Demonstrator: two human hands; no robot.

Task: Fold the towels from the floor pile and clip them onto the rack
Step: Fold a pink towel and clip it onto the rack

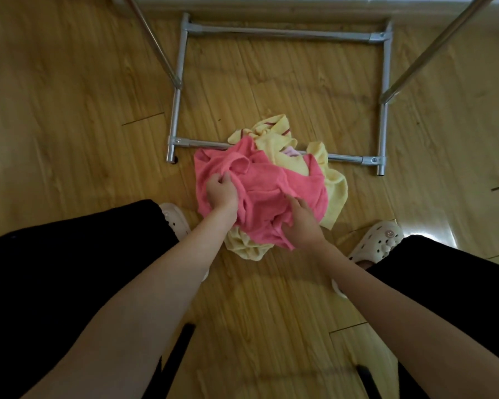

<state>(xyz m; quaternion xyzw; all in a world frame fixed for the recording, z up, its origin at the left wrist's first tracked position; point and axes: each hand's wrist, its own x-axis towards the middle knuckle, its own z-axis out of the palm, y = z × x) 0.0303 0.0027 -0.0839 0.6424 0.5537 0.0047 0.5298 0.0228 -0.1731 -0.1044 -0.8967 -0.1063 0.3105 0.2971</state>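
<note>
Down on the wooden floor [69, 116] lies a crumpled pile of towels, and both of the person's hands are in it. The pink towel [267, 188] sits on top of the heap, with a yellow towel [274, 139] bunched beneath and behind it — its folds spill out on the far side, on the right, and at the near edge. A paler scrap of cloth shows between the two, too small to make out.

The left hand [221, 194] is closed on a raised fold at the pink towel's left side, fingers curled around a pinch of the cloth. The right hand [303, 221] lies on the near right part of the same towel, fingers pressed down into it; whether they have closed on the fabric cannot be told.

The pile rests across the near bar of the metal rack [382, 131], whose base forms a rectangle on the floor beyond, with two slanted poles rising out of view at left and right. The person's legs in black trousers [69, 254] flank the arms — a pale perforated clog [379, 243] stands just right of the pile.
</note>
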